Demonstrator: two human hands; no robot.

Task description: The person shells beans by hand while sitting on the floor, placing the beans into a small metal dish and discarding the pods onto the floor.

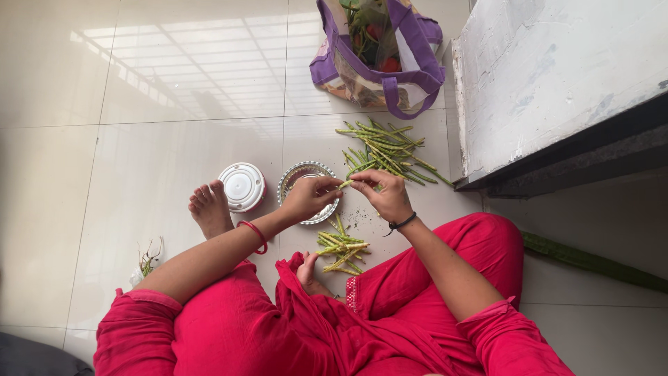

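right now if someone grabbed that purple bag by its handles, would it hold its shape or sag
The purple bag would probably sag: its cloth sides already slump on the floor. The greens and red vegetables filling it suggest some weight. It might tip, since its top gapes open.

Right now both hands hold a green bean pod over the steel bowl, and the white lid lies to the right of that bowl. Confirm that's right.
Not quite. The head view shows the white lid lying left of the steel bowl, beside a bare foot. The rest holds: left hand and right hand hold a green bean pod over the bowl.
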